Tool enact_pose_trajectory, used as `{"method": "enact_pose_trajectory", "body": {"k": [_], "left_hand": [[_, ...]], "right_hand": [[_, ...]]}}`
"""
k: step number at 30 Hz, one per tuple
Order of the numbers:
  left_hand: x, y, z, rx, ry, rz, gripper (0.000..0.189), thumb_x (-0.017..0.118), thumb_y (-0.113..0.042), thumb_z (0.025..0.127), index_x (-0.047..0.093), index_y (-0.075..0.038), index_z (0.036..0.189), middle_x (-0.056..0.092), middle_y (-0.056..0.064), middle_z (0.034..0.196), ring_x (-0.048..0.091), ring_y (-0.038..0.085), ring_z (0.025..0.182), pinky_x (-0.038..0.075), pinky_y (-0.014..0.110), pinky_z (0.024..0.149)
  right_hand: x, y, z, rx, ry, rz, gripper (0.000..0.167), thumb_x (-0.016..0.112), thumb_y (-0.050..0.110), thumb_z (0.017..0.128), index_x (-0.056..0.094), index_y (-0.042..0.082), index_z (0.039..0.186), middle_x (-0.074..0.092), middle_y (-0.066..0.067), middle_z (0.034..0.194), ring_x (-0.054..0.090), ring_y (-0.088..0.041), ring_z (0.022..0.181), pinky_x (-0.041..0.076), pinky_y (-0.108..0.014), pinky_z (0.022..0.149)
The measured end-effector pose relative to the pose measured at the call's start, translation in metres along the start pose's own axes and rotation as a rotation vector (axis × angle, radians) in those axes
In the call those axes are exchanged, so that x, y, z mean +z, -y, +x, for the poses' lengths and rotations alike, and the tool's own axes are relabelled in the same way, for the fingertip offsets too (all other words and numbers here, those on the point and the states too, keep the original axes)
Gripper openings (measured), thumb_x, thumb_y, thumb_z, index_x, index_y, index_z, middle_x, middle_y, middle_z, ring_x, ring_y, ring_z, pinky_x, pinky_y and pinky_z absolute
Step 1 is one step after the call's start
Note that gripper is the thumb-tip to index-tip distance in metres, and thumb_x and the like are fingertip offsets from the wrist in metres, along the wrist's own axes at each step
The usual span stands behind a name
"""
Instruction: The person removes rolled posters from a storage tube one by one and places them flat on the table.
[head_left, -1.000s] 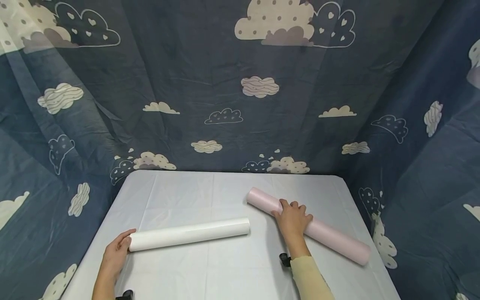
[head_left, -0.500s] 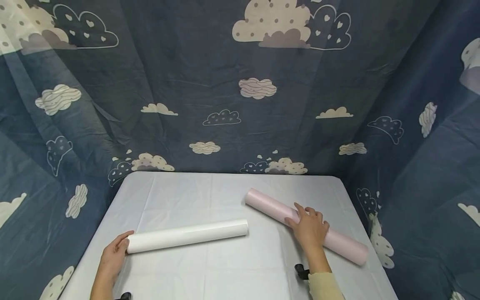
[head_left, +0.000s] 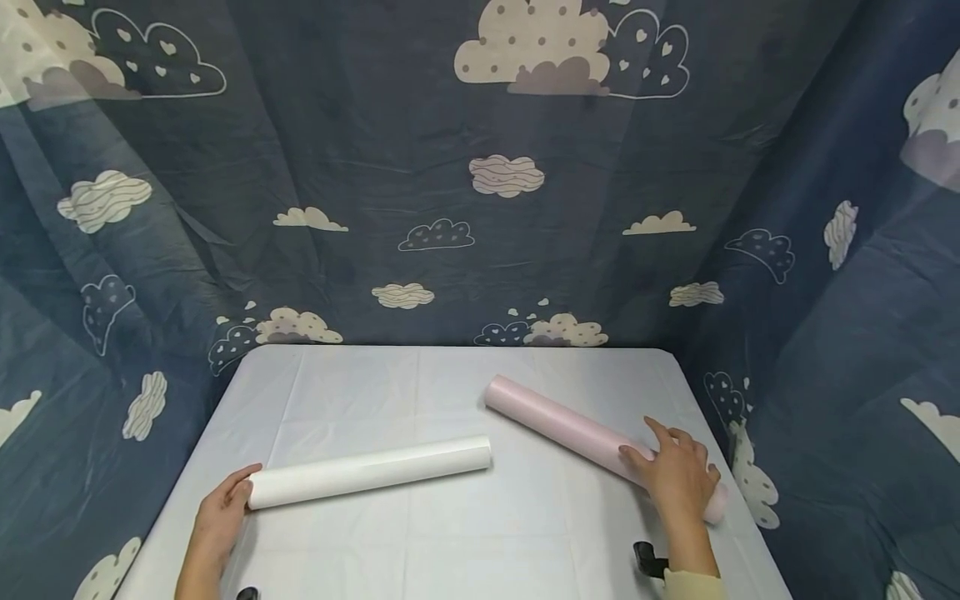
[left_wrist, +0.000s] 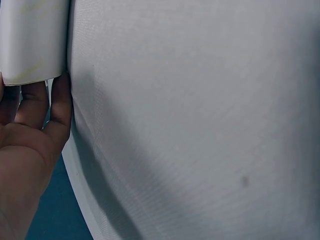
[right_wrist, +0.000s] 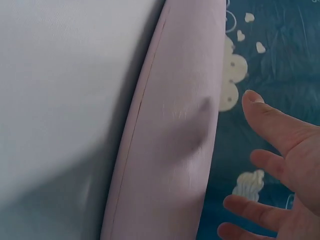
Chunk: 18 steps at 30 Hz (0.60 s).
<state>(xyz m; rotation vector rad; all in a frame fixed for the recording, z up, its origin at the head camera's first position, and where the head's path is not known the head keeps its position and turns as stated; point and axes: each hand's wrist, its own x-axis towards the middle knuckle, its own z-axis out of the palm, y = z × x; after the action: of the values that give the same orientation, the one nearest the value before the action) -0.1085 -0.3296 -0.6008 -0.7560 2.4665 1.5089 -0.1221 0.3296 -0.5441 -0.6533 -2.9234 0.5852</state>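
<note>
A white roll (head_left: 371, 471) lies slightly slanted on the left half of the table. My left hand (head_left: 217, 521) holds its left end, the thumb near the end face. In the left wrist view, fingers (left_wrist: 61, 107) reach to the rim of the roll's end. A pink roll (head_left: 562, 423) lies diagonally on the right, running from the back middle toward the front right. My right hand (head_left: 678, 477) is over its lower right part, hiding some of it. In the right wrist view, the fingers are spread and apart from the pink roll (right_wrist: 170, 100).
A white cloth covers the table (head_left: 450, 542). Dark blue curtains (head_left: 360, 125) with cloud prints hang behind it and at both sides. Black wrist cameras show near both wrists, one of them the right camera (head_left: 648, 558).
My right hand has moved along the pink roll toward its lower right end. The pink roll, the white roll and my left hand have stayed in place; the whole view has shifted slightly.
</note>
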Motion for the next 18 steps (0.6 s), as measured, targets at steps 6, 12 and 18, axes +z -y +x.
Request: {"method": "enact_pose_trajectory", "body": {"k": [6,12,18], "left_hand": [[0.000,0.000,-0.001,0.006,-0.003,0.002,0.052,0.035,-0.037,0.116,0.045,-0.013,0.162,0.046,0.022,0.164,0.050,0.033,0.142,0.045,0.014,0.081],[0.000,0.000,-0.001,0.002,-0.007,0.005,0.051,0.036,-0.036,0.116,0.045,-0.012,0.161,0.046,0.023,0.163,0.050,0.034,0.141,0.048,0.019,0.085],[0.000,0.001,-0.001,0.011,-0.004,0.015,0.051,0.035,-0.036,0.117,0.045,-0.012,0.161,0.046,0.023,0.163,0.050,0.035,0.142,0.049,0.018,0.084]], "right_hand": [[-0.003,-0.014,-0.002,0.045,0.005,-0.004,0.080,0.082,0.045,0.089,0.050,0.015,0.156,0.045,-0.032,0.154,0.036,-0.058,0.141,0.031,-0.077,0.105],[-0.003,-0.031,-0.006,0.072,0.027,0.005,0.078,0.083,0.042,0.088,0.052,0.013,0.154,0.045,-0.034,0.151,0.037,-0.059,0.139,0.032,-0.078,0.104],[0.001,-0.046,-0.009,0.080,0.043,-0.005,0.075,0.085,0.035,0.087,0.054,0.011,0.151,0.048,-0.035,0.148,0.039,-0.059,0.135,0.036,-0.078,0.100]]}}
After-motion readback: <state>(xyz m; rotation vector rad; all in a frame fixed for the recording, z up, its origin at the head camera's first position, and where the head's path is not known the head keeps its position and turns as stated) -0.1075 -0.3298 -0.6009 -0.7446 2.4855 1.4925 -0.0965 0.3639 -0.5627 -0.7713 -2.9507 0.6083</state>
